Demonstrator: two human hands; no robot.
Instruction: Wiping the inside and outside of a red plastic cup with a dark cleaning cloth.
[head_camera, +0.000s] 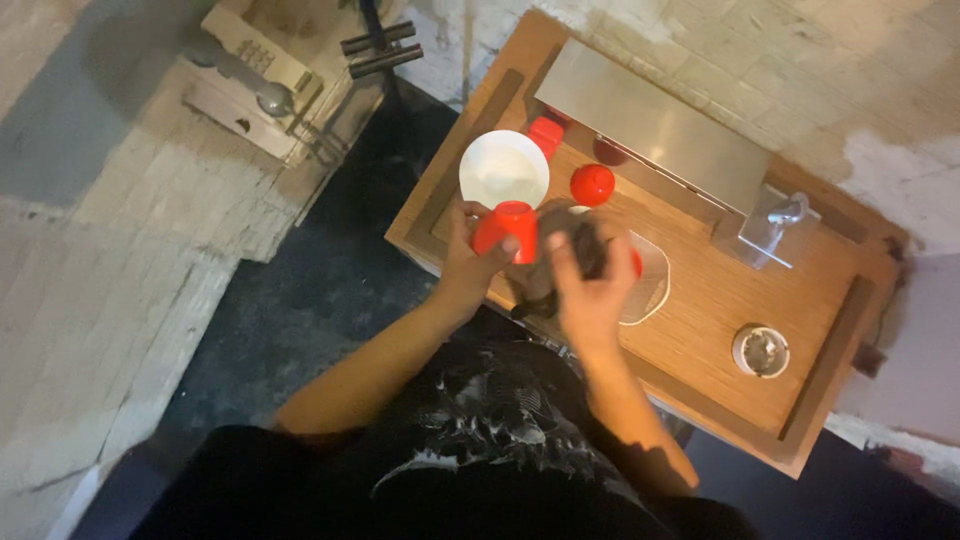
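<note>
Left hand (470, 262) gripping red cup (508, 229), right hand (588, 285) closed around dark cloth (578, 243), white bowl (503, 168) at 12 o'clock, red ball (592, 184) at 1 o'clock

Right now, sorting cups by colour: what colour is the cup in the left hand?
Red cup, clearest in the head view.

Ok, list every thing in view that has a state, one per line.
Red cup: held in the left hand.
Dark cloth: gripped in the right hand.
White bowl: upright on the wooden table.
Red ball: resting on the table.
Ashtray: on the table, untouched.
</note>
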